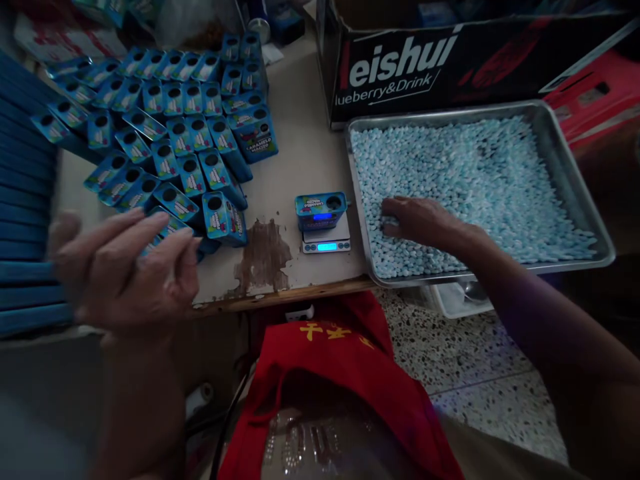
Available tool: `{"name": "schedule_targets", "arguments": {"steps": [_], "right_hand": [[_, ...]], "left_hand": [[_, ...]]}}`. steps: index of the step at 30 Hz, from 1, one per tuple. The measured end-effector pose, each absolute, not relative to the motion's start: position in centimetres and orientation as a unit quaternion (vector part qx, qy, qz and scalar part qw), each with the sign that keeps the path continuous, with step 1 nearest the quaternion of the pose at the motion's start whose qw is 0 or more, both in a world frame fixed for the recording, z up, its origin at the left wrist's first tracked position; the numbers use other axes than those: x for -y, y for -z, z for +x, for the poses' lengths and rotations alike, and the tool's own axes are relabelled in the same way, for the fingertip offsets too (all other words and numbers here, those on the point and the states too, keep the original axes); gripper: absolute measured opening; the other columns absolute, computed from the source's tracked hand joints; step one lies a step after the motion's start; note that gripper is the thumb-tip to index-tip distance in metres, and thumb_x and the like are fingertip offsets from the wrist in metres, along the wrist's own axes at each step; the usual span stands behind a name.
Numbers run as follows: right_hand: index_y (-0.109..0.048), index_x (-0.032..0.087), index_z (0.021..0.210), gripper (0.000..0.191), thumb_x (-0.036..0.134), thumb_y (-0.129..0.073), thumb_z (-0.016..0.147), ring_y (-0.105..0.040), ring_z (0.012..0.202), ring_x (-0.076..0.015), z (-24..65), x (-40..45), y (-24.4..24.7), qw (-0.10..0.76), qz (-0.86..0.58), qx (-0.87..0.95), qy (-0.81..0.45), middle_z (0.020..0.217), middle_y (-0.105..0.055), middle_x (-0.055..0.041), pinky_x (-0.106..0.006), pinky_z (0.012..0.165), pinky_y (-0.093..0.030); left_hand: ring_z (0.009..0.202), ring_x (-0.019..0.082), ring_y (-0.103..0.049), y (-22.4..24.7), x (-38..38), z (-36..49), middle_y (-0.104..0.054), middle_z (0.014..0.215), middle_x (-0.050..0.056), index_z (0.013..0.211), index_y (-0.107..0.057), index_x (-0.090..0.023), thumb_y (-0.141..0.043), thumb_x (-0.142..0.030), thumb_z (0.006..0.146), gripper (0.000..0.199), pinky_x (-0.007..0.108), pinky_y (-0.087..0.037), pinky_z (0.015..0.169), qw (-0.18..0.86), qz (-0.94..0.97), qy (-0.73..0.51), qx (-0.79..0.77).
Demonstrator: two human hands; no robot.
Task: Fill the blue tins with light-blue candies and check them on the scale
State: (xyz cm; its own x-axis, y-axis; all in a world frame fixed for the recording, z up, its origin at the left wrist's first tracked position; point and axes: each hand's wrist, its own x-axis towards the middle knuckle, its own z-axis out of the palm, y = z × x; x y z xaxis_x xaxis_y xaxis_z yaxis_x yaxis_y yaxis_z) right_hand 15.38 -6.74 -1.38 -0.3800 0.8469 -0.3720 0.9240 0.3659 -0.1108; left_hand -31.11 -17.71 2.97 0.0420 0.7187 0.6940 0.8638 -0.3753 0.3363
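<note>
My right hand [420, 219] is over the near left part of a metal tray [361, 230], its thumb and fingers curled together among small pale blue and white candies [480, 180]. My left hand [133, 270] is raised at the left with bent, slightly spread fingers and nothing visible in it. It partly covers the nearest blue candy boxes [173, 200]. Between my hands, one blue box [320, 211] with a dark round opening lies on a small digital scale [327, 245]. The scale's display is lit, but its digits are too blurred to read.
Many blue boxes stand in rows on the worn table [295, 157]. Flat blue stacks [27, 247] line the left edge. Behind the tray stands a black printed carton [400, 70], with a red plastic item [600, 100] at right. A red apron [325, 360] hangs below the table edge.
</note>
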Motion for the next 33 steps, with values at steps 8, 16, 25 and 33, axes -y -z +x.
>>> {"name": "schedule_targets", "arguments": {"steps": [8,16,25,33], "right_hand": [[-0.073,0.022,0.146,0.055,0.027,-0.092,0.095,-0.072,0.119,-0.0328,17.4,8.5,0.9,0.080,0.510,-0.824,0.233,0.138,-0.076,-0.0177,-0.040,0.091,-0.054],[-0.075,0.016,0.128,0.025,0.021,-0.072,0.104,-0.071,0.110,-0.0325,15.1,9.5,2.6,0.062,0.536,-0.827,0.157,0.129,-0.078,-0.0204,-0.039,0.089,-0.051],[-0.087,0.020,0.102,0.018,0.018,-0.075,0.089,-0.066,0.074,-0.0179,16.2,7.5,0.0,-0.085,0.599,-0.739,0.296,0.080,-0.078,-0.0023,-0.033,0.074,-0.047],[-0.086,0.016,0.103,0.019,0.024,-0.083,0.087,-0.062,0.056,-0.0175,13.1,6.8,-3.3,-0.159,0.620,-0.657,0.398,0.060,-0.067,0.0013,-0.031,0.059,-0.048]], "left_hand": [[0.120,0.031,-0.084,-1.1,16.2,-26.7,-0.088,0.124,0.003,0.121,-0.083,-0.034,-0.086,-0.019,0.097,0.028,0.054,-0.061,0.124,0.160,-0.795,0.357,0.463],[0.120,0.029,-0.084,0.2,15.2,-25.1,-0.088,0.125,0.001,0.116,-0.083,-0.034,-0.083,-0.028,0.106,0.012,0.055,-0.062,0.122,0.076,-0.786,0.340,0.510],[0.122,0.029,-0.083,0.2,14.7,-24.4,-0.087,0.129,0.004,0.121,-0.082,-0.031,-0.078,-0.034,0.110,0.012,0.051,-0.066,0.117,0.001,-0.771,0.328,0.546],[0.124,0.030,-0.082,0.6,15.4,-23.1,-0.085,0.128,0.001,0.123,-0.079,-0.036,-0.074,-0.032,0.112,0.013,0.063,-0.051,0.135,0.006,-0.769,0.312,0.558]]}}
